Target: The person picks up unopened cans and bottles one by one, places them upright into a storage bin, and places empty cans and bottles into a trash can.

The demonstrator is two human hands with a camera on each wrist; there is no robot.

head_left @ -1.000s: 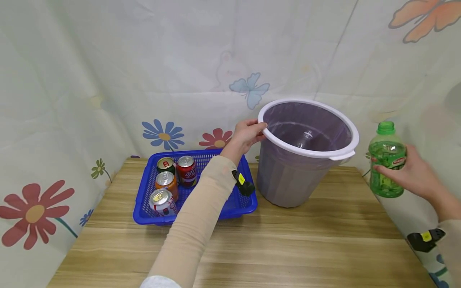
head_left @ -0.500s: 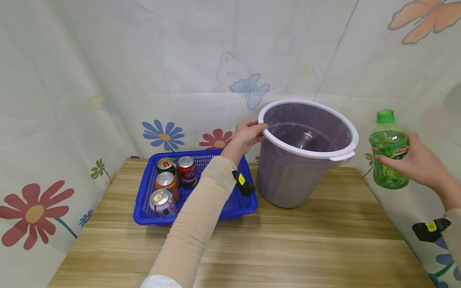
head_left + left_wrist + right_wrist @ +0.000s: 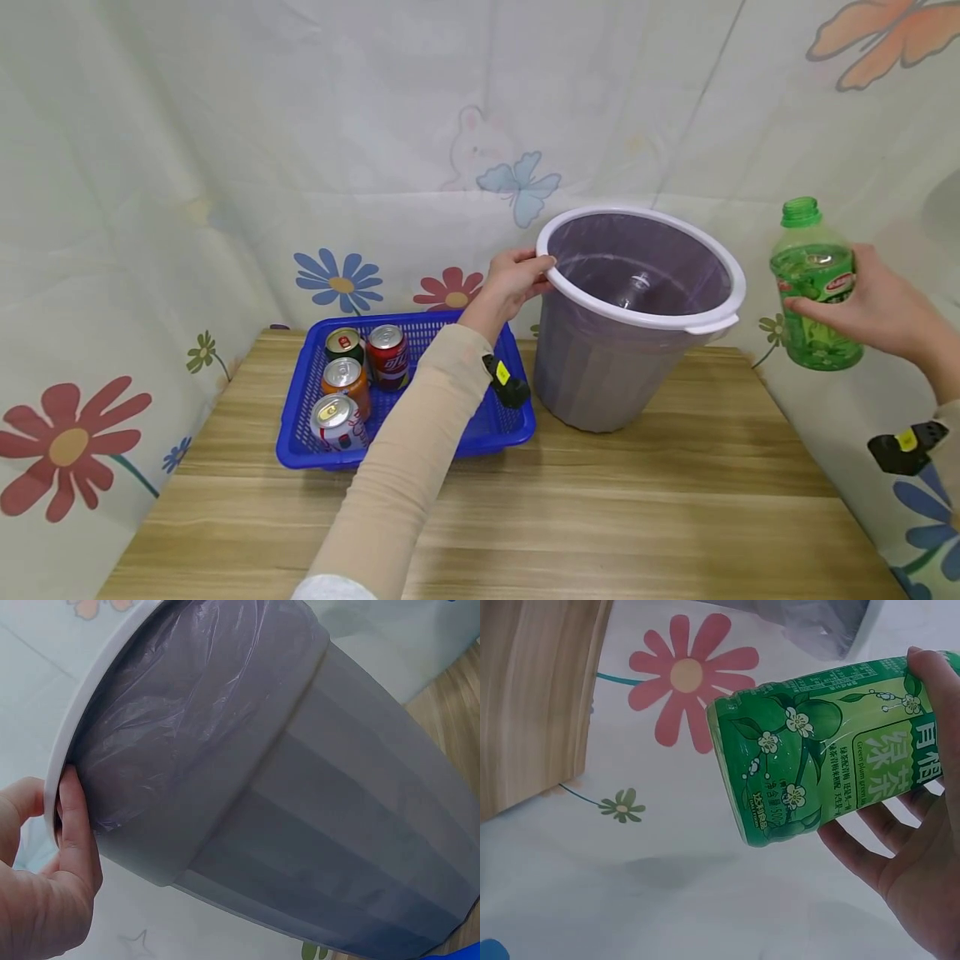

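Observation:
My left hand (image 3: 519, 279) pinches the white rim (image 3: 645, 315) of a grey trash can (image 3: 600, 375), thumb on top and fingers beneath. In the left wrist view, a thin translucent bag (image 3: 187, 697) hangs over the can's outside below that rim. The can tilts slightly on the table. Off to the right, my right hand (image 3: 888, 304) grips a capless green tea bottle (image 3: 813, 292) in the air, roughly upright and apart from the can. The right wrist view shows its green label (image 3: 810, 750) with white flowers, the fingers and thumb wrapped round it.
A blue plastic basket (image 3: 300, 450) left of the can holds several drink cans, among them an orange can (image 3: 347, 385) and a red can (image 3: 389, 357). My left forearm passes over the basket. A patterned curtain (image 3: 360, 125) stands behind the wooden table (image 3: 600, 517).
My right hand has raised the green tea bottle, shifting it slightly to the right. The left hand still holds the trash can's rim, and the can has stayed in place.

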